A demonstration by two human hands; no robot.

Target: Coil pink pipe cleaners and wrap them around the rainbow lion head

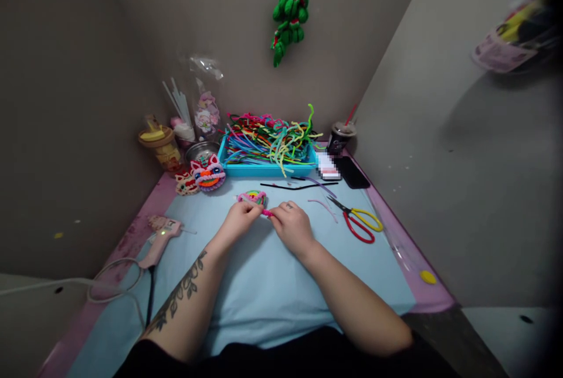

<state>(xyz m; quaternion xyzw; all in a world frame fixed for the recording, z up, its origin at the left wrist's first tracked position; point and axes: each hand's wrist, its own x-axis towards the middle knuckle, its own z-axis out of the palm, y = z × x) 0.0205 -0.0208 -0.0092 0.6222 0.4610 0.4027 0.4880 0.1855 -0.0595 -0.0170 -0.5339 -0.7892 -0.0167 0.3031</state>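
Note:
My left hand (241, 218) and my right hand (291, 225) meet over the middle of the blue cloth. Between their fingertips runs a short bright pink twisted pipe cleaner (267, 213), pinched at each end. Just behind my left fingers a colourful pipe-cleaner piece (255, 196) shows, pink with yellow and green; my fingers hide its lower part, and I cannot tell whether it is held or lying down. Black pipe cleaners (299, 187) lie beyond my hands. Scissors (356, 220) with one red and one yellow handle rest open to the right.
A blue tray (268, 170) heaped with pipe cleaners stands at the back. Two lion-head figures (208, 174) sit left of it. A pink glue gun (162, 237) with its cable lies at left. A phone (352, 172) and drink cup (341, 136) are back right, beside the wall.

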